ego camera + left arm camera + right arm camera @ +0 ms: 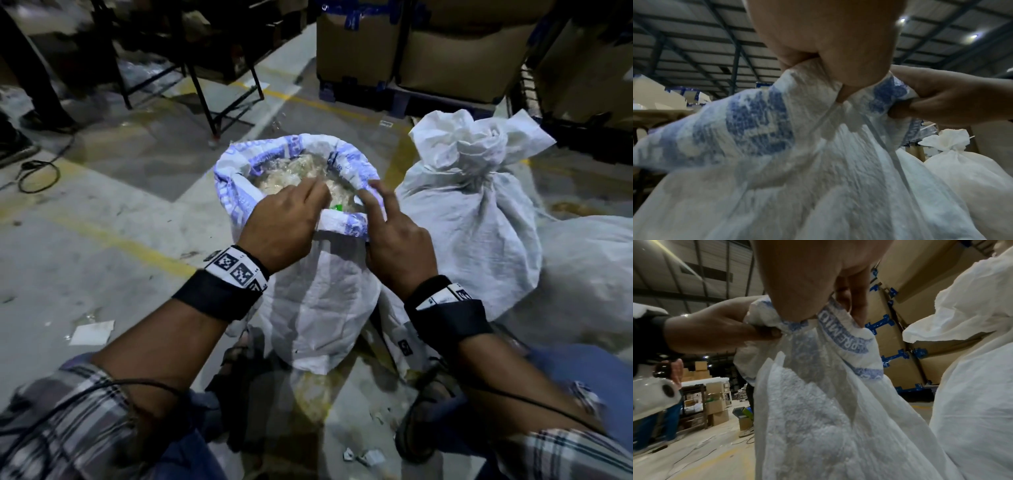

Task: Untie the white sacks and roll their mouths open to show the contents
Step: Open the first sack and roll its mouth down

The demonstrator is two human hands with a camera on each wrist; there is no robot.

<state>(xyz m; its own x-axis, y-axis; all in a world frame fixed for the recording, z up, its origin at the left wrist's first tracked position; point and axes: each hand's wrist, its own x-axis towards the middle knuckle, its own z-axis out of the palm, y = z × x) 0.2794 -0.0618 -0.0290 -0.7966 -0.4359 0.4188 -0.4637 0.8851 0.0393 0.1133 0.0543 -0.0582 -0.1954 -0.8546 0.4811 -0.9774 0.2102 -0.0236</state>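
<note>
A white woven sack (318, 301) with blue print stands on the floor between my feet, its mouth rolled outward into a cuff (291, 147). Pale contents (294, 178) under clear plastic show inside. My left hand (284, 222) grips the near rim of the cuff (760, 116), thumb outside and fingers inside. My right hand (390, 236) pinches the same rim (840, 331) just to the right, with two fingers raised. A second white sack (466, 212), still tied at the neck (469, 154), stands to the right.
A third white sack (589, 284) lies at the far right. Cardboard boxes (445, 51) on pallets stand behind. Black metal table legs (205, 89) and a cable (37, 174) are at the left. My sandalled feet (424, 411) flank the sack. Paper scraps (90, 332) litter the floor.
</note>
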